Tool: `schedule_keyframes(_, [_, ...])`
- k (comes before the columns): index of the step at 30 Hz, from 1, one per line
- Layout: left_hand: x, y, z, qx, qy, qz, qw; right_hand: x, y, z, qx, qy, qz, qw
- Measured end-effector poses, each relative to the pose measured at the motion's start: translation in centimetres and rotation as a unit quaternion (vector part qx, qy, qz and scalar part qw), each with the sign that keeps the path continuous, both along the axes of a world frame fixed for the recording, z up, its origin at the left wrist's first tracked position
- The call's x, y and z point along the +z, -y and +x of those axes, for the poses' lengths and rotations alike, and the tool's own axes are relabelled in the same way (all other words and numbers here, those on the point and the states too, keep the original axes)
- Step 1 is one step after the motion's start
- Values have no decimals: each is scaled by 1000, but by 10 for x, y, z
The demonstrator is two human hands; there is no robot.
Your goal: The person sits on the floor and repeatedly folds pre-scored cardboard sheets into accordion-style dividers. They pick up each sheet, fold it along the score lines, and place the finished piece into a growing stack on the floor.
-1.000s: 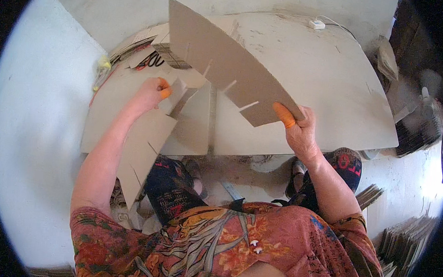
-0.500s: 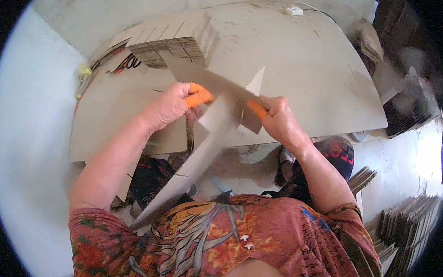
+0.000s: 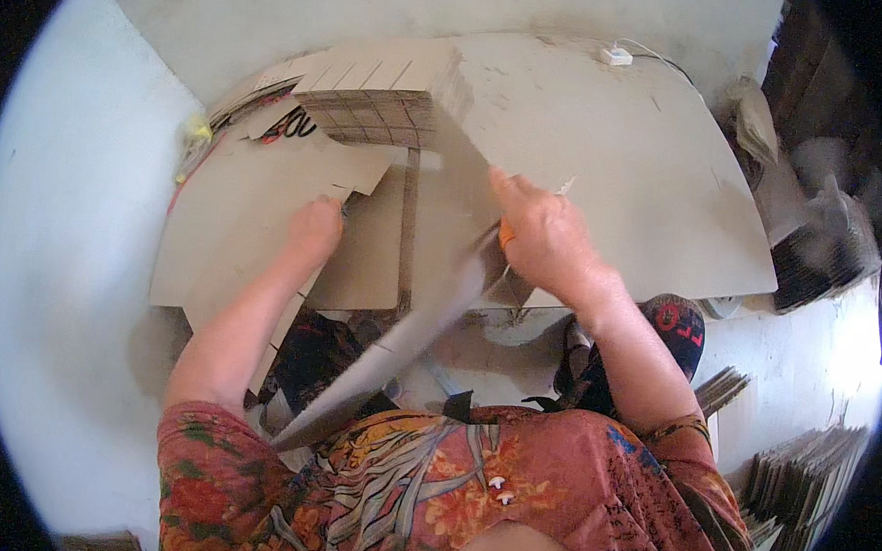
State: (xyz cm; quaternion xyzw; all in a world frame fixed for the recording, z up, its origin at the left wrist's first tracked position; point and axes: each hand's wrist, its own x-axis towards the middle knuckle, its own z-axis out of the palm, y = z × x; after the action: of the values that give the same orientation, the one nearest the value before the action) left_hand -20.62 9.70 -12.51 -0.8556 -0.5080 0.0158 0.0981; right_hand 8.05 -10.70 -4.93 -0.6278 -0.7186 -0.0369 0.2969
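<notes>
My right hand (image 3: pixel 551 233) is closed around joined cardboard pieces, an orange finger cover showing on it. One long cardboard strip (image 3: pixel 382 357) slants from that hand toward my chest at lower left, slightly blurred. To the left, my left hand (image 3: pixel 316 231) has its fingers bent in at the edge of a slotted cardboard sheet (image 3: pixel 364 175), pinching it. That sheet lies over the left part of the table and its lower end reaches past the front edge. The left fingertips are partly hidden.
A neat stack of slotted cardboard (image 3: pixel 372 72) stands at the table's back left. Beside it lie black-handled scissors (image 3: pixel 291 124). A small white power adapter (image 3: pixel 617 56) with a cord sits at the back of the table (image 3: pixel 646 177). More cardboard pieces (image 3: pixel 804 484) stand at lower right.
My left hand has let go of the joined cardboard and moved left and down to the slotted sheet. My right hand keeps the joined pieces, which have turned and dropped lower.
</notes>
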Motion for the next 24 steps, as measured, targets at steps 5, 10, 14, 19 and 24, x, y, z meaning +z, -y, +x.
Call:
schedule_keyframes(5, [26,-20,-25,-58,128,-1,990,-14,-13,19,-6,-22,-64,998])
schedule_keyframes(10, [93,-22,-9,48,283,-264,921,-7,16,26,45,-152,4,987])
schedule_keyframes(14, [93,-7,4,68,375,-377,844,17,33,16,115,-135,76,981])
schedule_keyframes(19, [90,59,66,-4,374,-429,822,6,32,14,108,-117,96,983])
schedule_keyframes(24, [90,97,80,-74,350,-483,800,6,36,10,75,-132,9,988])
